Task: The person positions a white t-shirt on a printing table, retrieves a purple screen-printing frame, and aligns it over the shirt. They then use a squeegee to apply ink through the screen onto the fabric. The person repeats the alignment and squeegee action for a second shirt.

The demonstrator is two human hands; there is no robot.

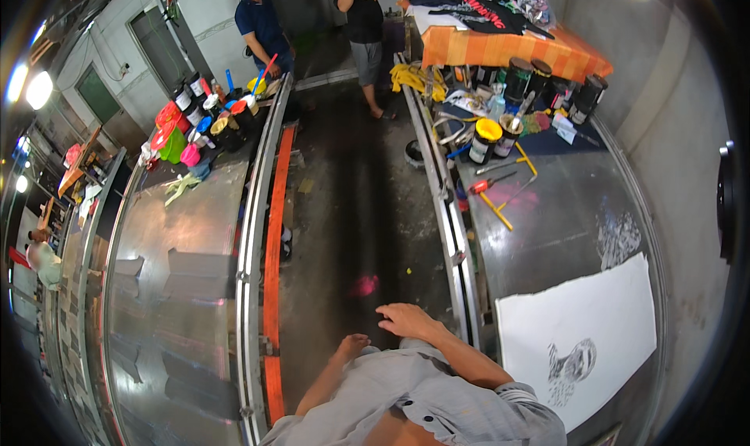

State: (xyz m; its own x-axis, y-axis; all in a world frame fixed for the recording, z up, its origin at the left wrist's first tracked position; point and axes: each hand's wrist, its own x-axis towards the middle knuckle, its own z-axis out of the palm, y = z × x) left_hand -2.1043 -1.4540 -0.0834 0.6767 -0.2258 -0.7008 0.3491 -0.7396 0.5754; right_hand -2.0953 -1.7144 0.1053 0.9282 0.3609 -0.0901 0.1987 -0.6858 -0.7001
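Note:
My left hand (353, 346) is low in front of my body, next to my grey trousers. It holds nothing, and its fingers are loosely apart. My right hand (408, 321) reaches inward across my lap, palm down with its fingers loosely stretched and nothing in it. To the right, a white sheet (601, 309) with a dark portrait print lies on a metal-topped table (516, 247). Past the sheet on that table are a yellow T-shaped handle tool (495, 211) and a red-handled tool (484, 186).
Yellow-topped ink jars (486, 139) and dark tubs crowd the right table's far end. Beyond is an orange-covered stand (500, 51) with shirts. A long left table (176, 227) holds bottles and a green bucket (168, 143). Two people stand beyond the aisle (336, 211); another is far left.

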